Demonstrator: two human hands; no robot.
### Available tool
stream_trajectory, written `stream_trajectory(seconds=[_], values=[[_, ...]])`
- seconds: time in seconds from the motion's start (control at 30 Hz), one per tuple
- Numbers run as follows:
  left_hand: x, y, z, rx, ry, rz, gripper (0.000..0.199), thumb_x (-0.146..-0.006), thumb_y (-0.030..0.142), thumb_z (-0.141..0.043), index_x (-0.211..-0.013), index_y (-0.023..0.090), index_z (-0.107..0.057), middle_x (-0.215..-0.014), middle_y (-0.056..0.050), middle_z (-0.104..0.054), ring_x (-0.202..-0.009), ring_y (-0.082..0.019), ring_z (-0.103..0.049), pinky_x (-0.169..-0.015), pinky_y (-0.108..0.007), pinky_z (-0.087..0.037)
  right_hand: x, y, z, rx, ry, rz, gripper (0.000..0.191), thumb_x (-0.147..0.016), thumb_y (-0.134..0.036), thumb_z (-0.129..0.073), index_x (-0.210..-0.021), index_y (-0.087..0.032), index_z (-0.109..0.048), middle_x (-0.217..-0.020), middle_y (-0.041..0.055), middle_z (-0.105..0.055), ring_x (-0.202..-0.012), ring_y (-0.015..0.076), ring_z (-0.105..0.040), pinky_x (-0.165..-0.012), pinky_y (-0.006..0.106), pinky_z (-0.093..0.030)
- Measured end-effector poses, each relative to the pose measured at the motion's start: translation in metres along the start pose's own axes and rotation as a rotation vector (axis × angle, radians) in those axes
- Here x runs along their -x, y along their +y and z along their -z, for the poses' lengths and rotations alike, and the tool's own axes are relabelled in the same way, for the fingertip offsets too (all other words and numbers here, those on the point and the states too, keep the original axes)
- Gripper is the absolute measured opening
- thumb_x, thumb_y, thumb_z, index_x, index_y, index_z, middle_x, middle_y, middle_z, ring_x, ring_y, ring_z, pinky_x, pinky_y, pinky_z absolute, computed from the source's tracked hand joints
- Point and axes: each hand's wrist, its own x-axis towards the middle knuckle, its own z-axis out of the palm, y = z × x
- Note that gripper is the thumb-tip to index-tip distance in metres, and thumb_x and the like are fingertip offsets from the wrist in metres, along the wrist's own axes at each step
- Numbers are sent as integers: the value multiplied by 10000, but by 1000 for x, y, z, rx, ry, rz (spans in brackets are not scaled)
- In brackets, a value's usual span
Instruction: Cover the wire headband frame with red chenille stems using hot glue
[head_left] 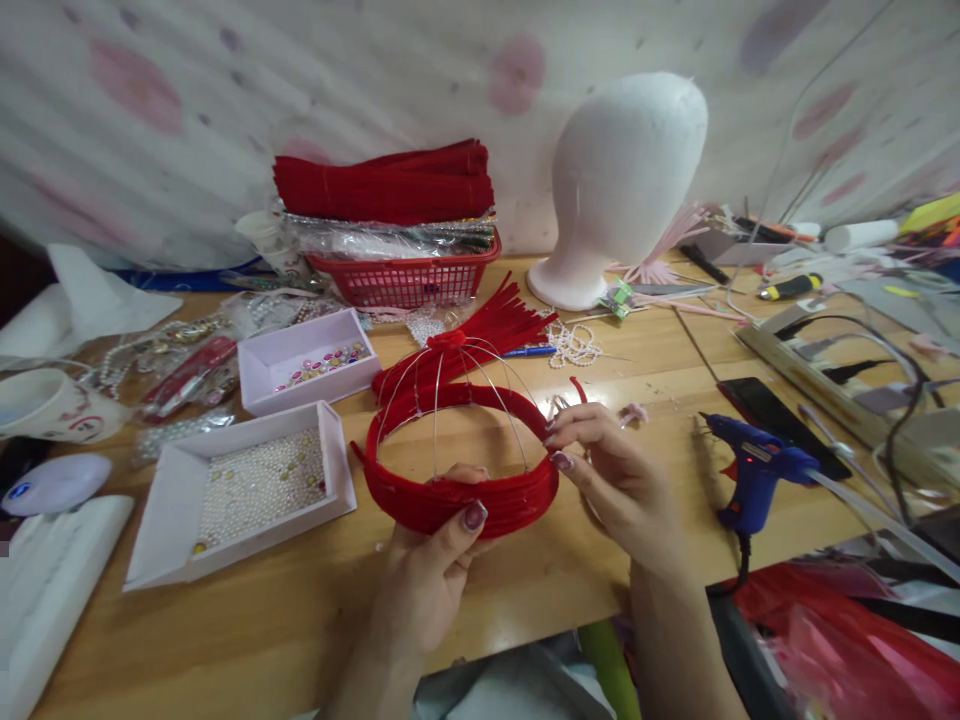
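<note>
A dome-shaped wire frame with a band of red fuzzy pipe cleaners around its base is held above the table. My left hand grips the band at the front, thumb outside and fingers behind. At the band's right side, my right hand pinches the edge with thumb and fingertips. A red pipe cleaner end pokes up just above those fingers. Another loose end sticks out at the left. A shiny metal tool, partly hidden, shows behind my right hand; whether it is held, I cannot tell.
Left are white trays of pearl beads and gems. Behind lie loose red pipe cleaners, a red basket and a white foam head. A blue glue gun, phone and power strip are right.
</note>
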Motion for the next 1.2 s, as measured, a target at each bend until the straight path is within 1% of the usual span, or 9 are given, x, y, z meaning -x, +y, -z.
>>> stream_trajectory(seconds=[0.2,0.37,0.47,0.6,0.67,0.77,0.87,1.03,1.2], values=[[-4,0,5,10,10,-1,427,-531,276,-994,-907,224,-798,-865,11,-790,-759,-141,-763,-653,-153,-627,17,-6,1,109,110,-89,209,-973,-297,-642,-1175,-319,-690,-1288,70,-636,-1278,273,-577,-1118,510,-424],[-5,0,2,40,57,16,469,-485,281,-1013,-895,212,-796,-763,12,-782,-703,-140,-760,-642,-160,-632,36,-17,-1,165,288,-66,230,-946,-244,-666,-1166,-307,-693,-1280,74,-626,-1291,279,-564,-1164,539,-382],[-5,0,-2,57,71,28,536,-446,278,-1025,-925,212,-793,-747,9,-785,-693,-143,-763,-634,-159,-631,41,-22,-2,120,334,-55,238,-939,-178,-659,-1143,-295,-700,-1216,68,-634,-1212,251,-602,-1087,479,-456],[-5,-2,-4,79,78,41,568,-444,255,-1027,-955,200,-786,-770,-4,-797,-718,-154,-771,-641,-173,-637,42,-30,-9,118,407,78,330,-883,-37,-678,-1107,-276,-721,-1107,45,-638,-1073,188,-628,-941,341,-513],[-5,-3,-3,83,85,34,533,-456,247,-1023,-930,189,-785,-777,-7,-799,-742,-160,-776,-670,-192,-647,43,-32,-15,165,341,142,393,-864,-2,-681,-1138,-280,-721,-1123,46,-634,-1068,189,-618,-945,349,-507],[-5,-6,-1,82,85,24,482,-464,251,-1021,-875,174,-782,-775,-9,-799,-745,-157,-777,-679,-189,-646,45,-34,-24,228,214,214,456,-859,-8,-688,-1214,-294,-695,-1214,65,-600,-1138,231,-582,-1015,435,-475],[-5,-7,1,75,68,24,474,-470,265,-1020,-870,172,-783,-788,-13,-806,-729,-175,-781,-665,-216,-656,44,-35,-29,325,200,246,443,-861,-58,-719,-1231,-298,-677,-1257,77,-558,-1194,269,-533,-1055,494,-428],[-5,-8,2,56,38,9,406,-523,276,-1004,-853,171,-791,-859,-41,-825,-772,-212,-792,-658,-251,-661,38,-41,-27,508,135,251,360,-926,-190,-690,-1268,-288,-633,-1345,94,-495,-1258,294,-475,-1058,484,-386],[-4,-7,-2,87,-63,23,376,-573,267,-990,-903,219,-816,-884,-27,-833,-733,-168,-781,-518,-139,-569,33,-49,-29,604,2,288,333,-976,-239,-627,-1307,-275,-601,-1413,104,-411,-1288,289,-421,-1078,457,-353]])
